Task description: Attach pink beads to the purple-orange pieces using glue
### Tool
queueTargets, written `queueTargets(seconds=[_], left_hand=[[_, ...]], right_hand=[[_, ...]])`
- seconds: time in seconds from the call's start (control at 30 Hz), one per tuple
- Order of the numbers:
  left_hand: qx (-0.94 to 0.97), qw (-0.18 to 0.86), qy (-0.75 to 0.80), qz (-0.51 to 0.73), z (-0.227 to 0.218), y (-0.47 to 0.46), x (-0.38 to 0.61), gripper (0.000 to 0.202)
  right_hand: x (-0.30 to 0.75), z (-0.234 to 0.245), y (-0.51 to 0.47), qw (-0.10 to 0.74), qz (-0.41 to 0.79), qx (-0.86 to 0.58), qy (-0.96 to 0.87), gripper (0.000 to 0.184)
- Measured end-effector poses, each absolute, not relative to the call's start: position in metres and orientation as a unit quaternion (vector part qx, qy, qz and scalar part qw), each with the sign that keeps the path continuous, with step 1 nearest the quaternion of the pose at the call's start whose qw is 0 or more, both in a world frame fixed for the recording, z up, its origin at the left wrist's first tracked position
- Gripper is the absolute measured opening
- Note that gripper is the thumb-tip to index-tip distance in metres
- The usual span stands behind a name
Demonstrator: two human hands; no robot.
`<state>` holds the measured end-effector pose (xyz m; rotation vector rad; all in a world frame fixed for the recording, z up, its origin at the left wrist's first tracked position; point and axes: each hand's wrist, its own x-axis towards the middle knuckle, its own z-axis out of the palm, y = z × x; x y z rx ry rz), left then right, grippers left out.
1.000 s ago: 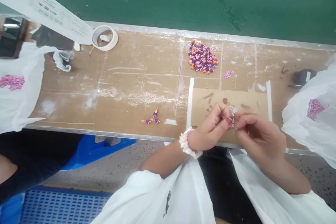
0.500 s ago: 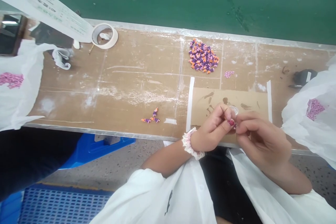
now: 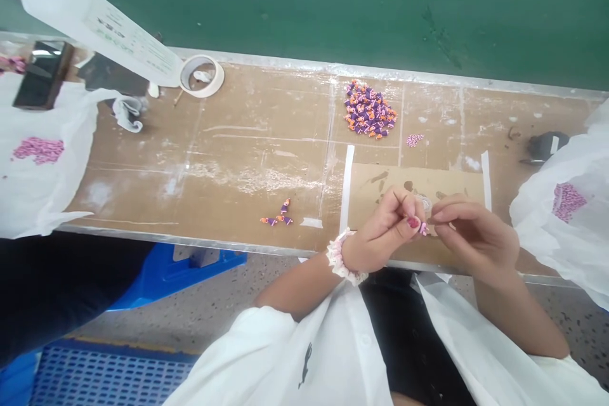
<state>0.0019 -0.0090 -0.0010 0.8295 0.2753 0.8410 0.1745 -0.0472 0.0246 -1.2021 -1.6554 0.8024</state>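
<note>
My left hand (image 3: 385, 235) and my right hand (image 3: 473, 235) meet over a taped cardboard patch (image 3: 457, 181) at the bench's near edge. Both hands are pinched, fingertips together, around a tiny pink piece (image 3: 423, 228) between them. A small clear round thing (image 3: 425, 204) lies just behind the fingertips. A pink-and-white scrunchie (image 3: 340, 257) sits on my left wrist. Farther back lie a pile of purple-and-orange pieces (image 3: 368, 110) and a little heap of pink pieces (image 3: 414, 139). A few purple-and-orange pieces (image 3: 279, 216) rest to the left near the front edge.
White plastic bags with pink pieces sit at the left (image 3: 38, 158) and right (image 3: 566, 203). A tape roll (image 3: 202, 75), a crumpled white scrap (image 3: 128, 113) and a dark block (image 3: 42, 73) are at the back left. A black object (image 3: 545, 144) lies at the right. Another person in dark clothing (image 3: 57, 285) sits at the left.
My hands have stayed pinched together over the cardboard, and the small pink piece now shows between the fingertips. The view has shifted slightly.
</note>
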Motion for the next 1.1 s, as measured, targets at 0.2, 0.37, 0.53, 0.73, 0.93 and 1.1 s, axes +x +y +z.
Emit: queueTargets(seconds=[0.2, 0.37, 0.53, 0.73, 0.93, 1.1], left_hand=[[0.295, 0.787, 0.338, 0.424, -0.002, 0.036, 0.011, 0.017], [0.219, 0.745, 0.417, 0.473, -0.001, 0.102, 0.023, 0.029], [0.216, 0.736, 0.400, 0.501, -0.006, 0.114, 0.026, 0.058], [0.209, 0.741, 0.394, 0.502, -0.004, 0.078, 0.019, 0.022], [0.234, 0.742, 0.384, 0.496, -0.009, 0.056, 0.018, 0.015], [0.179, 0.767, 0.390, 0.476, -0.014, 0.060, 0.015, 0.015]], right_hand=[[0.185, 0.018, -0.040, 0.443, 0.331, -0.528, -0.644, 0.019], [0.197, 0.010, -0.024, 0.423, 0.341, -0.604, -0.583, 0.002], [0.210, -0.013, 0.000, 0.347, 0.299, -0.657, -0.599, 0.017], [0.217, -0.032, 0.041, 0.271, 0.203, -0.689, -0.641, 0.020], [0.212, -0.038, 0.061, 0.205, 0.118, -0.701, -0.673, 0.027], [0.209, -0.042, 0.065, 0.172, 0.082, -0.715, -0.673, 0.026]])
